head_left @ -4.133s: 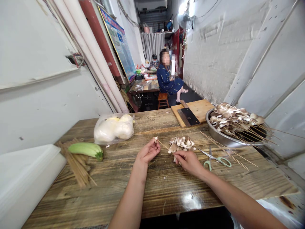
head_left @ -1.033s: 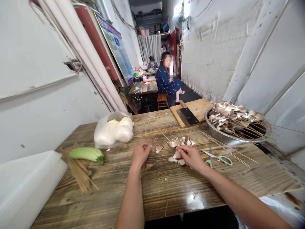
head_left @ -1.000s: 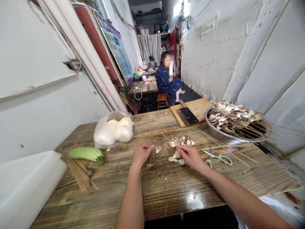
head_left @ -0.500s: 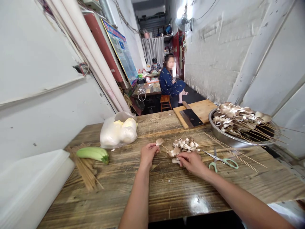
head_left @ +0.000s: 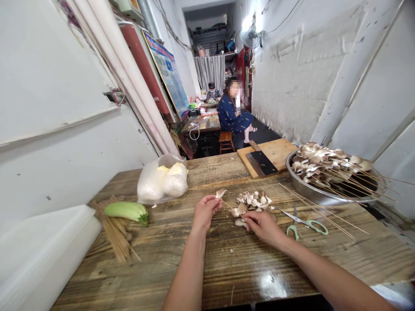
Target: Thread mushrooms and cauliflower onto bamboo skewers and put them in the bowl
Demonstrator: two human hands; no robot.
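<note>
My left grip (head_left: 205, 212) pinches a mushroom piece (head_left: 221, 193), right grip (head_left: 264, 225) clamps a skewer (head_left: 228, 205) aimed toward it; a slip could prick me or split the piece.

Left of the grip lie a green squash (head_left: 126, 210) and, farther forward, a plastic bag (head_left: 148, 183), ahead and right of the grip a cleaver (head_left: 262, 163) rests on a cutting board (head_left: 281, 150), and far beyond the grip a person (head_left: 231, 114) sits on a stool (head_left: 226, 138).
</note>
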